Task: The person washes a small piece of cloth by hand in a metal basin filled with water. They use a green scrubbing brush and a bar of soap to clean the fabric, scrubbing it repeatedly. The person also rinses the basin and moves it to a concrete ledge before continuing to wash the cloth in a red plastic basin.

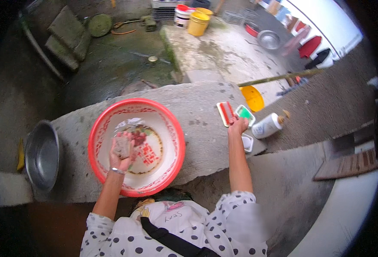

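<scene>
A large white basin (171,128) with a red rim and red pattern stands on the concrete ledge, with a little water in it. Inside it, my left hand (119,160) is turned palm up and holds a grey-brown flat piece (122,146) whose kind I cannot make out. My right hand (239,125) reaches to the ledge's right end, its fingers curled at the near edge of a white brush with green bristles (243,113). Beside that lies a brush with red bristles (225,114). A white dish (247,142) sits partly behind my right wrist.
A white pump bottle (267,126) leans right of my right hand. At the ledge's left end a metal basin (43,156) stands tilted. Beyond the ledge are a yellow bowl (252,98), a bamboo pole (279,78), yellow buckets (198,24) and a metal bowl (269,40).
</scene>
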`<state>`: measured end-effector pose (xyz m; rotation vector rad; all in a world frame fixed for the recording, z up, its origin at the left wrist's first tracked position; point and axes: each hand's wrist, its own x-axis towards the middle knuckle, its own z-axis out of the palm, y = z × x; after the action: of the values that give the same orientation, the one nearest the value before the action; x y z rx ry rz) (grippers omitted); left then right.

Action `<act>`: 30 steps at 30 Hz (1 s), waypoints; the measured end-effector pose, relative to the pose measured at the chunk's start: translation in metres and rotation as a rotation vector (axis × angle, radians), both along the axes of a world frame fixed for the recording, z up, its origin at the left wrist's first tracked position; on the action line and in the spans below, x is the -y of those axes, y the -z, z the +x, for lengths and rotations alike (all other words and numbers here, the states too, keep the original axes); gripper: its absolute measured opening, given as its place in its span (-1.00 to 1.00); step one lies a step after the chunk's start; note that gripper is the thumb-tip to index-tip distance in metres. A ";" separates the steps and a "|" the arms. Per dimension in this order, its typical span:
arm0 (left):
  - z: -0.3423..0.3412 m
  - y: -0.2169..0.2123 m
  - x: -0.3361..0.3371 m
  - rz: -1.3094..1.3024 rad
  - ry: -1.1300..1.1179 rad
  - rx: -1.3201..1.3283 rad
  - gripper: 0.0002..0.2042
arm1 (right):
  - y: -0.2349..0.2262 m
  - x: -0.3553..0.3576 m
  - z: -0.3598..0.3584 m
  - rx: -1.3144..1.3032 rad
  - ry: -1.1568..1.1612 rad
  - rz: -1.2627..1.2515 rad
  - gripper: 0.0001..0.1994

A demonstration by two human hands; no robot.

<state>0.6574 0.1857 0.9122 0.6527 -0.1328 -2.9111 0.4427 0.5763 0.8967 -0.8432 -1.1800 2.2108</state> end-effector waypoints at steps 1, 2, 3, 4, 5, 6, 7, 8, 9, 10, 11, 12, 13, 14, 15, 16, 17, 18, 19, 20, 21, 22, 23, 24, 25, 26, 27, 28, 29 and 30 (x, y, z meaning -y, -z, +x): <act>0.001 -0.001 -0.002 -0.011 0.058 -0.093 -0.74 | -0.026 0.028 0.019 -0.093 -0.186 -0.017 -0.60; -0.001 -0.002 -0.004 -0.035 0.104 -0.184 -0.74 | -0.054 0.059 0.042 -0.190 -0.383 -0.049 -0.59; -0.004 0.003 -0.005 -0.054 0.103 -0.143 -0.74 | -0.072 0.094 0.064 -0.243 -0.504 0.107 -0.66; -0.006 0.015 -0.005 -0.061 0.089 -0.144 -0.73 | -0.080 0.124 0.085 -0.278 -0.689 0.244 -0.72; -0.008 0.012 -0.013 -0.063 0.068 -0.153 -0.71 | -0.080 0.153 0.106 -0.284 -0.870 0.447 -0.73; -0.005 0.002 -0.020 -0.161 0.068 -0.088 -0.73 | -0.080 0.182 0.122 -0.296 -1.036 0.659 -0.73; -0.003 -0.005 -0.023 -0.140 0.085 -0.089 -0.69 | -0.084 0.211 0.132 -0.488 -1.047 0.992 -0.69; -0.001 -0.009 -0.024 -0.115 0.107 -0.091 -0.65 | -0.088 0.238 0.143 -0.693 -1.016 1.323 -0.65; -0.002 -0.004 -0.026 -0.154 0.128 -0.171 -0.56 | -0.064 0.262 0.149 -0.597 -1.125 1.158 -0.60; -0.002 -0.018 -0.034 -0.189 0.116 -0.118 -0.54 | -0.049 0.277 0.152 -0.455 -1.272 1.004 -0.62; 0.003 -0.031 -0.037 -0.231 0.090 -0.060 -0.52 | -0.043 0.288 0.161 -0.457 -1.282 0.912 -0.63; 0.001 -0.025 -0.030 -0.236 0.013 -0.067 -0.52 | -0.039 0.296 0.171 -0.455 -1.292 0.821 -0.64; 0.000 -0.012 -0.021 -0.240 -0.067 -0.065 -0.52 | -0.038 0.304 0.184 -0.447 -1.309 0.722 -0.65; -0.001 0.001 -0.013 -0.245 -0.145 -0.064 -0.52 | -0.041 0.309 0.200 -0.458 -1.335 0.695 -0.67; 0.001 0.005 -0.009 -0.276 -0.130 -0.060 -0.51 | -0.034 0.315 0.199 -0.486 -1.286 0.733 -0.67; 0.003 0.007 -0.007 -0.304 -0.107 -0.059 -0.50 | -0.027 0.322 0.196 -0.512 -1.229 0.775 -0.68; 0.005 0.008 -0.006 -0.332 -0.084 -0.057 -0.49 | -0.022 0.328 0.191 -0.537 -1.170 0.816 -0.68; 0.010 -0.018 -0.019 -0.328 -0.031 -0.189 -0.48 | -0.028 0.328 0.172 -0.502 -1.231 0.893 -0.69; 0.012 -0.024 -0.025 -0.433 -0.092 -0.086 -0.50 | -0.030 0.328 0.168 -0.453 -1.264 0.790 -0.69; 0.011 -0.030 -0.026 -0.460 -0.132 -0.073 -0.52 | -0.031 0.329 0.165 -0.403 -1.294 0.686 -0.70; 0.010 -0.034 -0.024 -0.492 -0.173 -0.057 -0.54 | -0.031 0.333 0.165 -0.352 -1.322 0.578 -0.70; 0.009 -0.028 -0.013 -0.492 -0.216 -0.022 -0.55 | -0.051 0.335 0.190 -0.370 -1.305 0.515 -0.70; 0.006 -0.019 0.000 -0.491 -0.259 0.013 -0.55 | -0.044 0.337 0.208 -0.514 -1.212 0.633 -0.67; 0.003 -0.015 0.006 -0.482 -0.301 0.040 -0.56 | -0.041 0.338 0.201 -0.436 -1.254 0.574 -0.67; 0.004 -0.014 0.002 -0.503 -0.248 0.005 -0.56 | -0.034 0.335 0.187 -0.354 -1.289 0.515 -0.66; 0.006 -0.013 -0.009 -0.524 -0.196 -0.030 -0.57 | -0.026 0.331 0.170 -0.270 -1.322 0.457 -0.66; 0.010 -0.014 -0.019 -0.545 -0.140 -0.063 -0.58 | -0.029 0.329 0.160 -0.183 -1.350 0.397 -0.65; 0.012 -0.017 -0.025 -0.520 -0.081 -0.067 -0.59 | -0.029 0.328 0.161 -0.162 -1.358 0.409 -0.64; 0.009 -0.011 -0.023 -0.527 -0.083 -0.061 -0.60 | -0.030 0.327 0.161 -0.144 -1.365 0.422 -0.63; 0.006 0.005 -0.012 -0.539 -0.098 -0.044 -0.62 | -0.045 0.330 0.179 -0.195 -1.369 0.498 -0.63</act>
<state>0.6630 0.1979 0.9069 0.4801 -0.8161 -2.6120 0.6216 0.2465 0.9422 0.6173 -2.4741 2.5045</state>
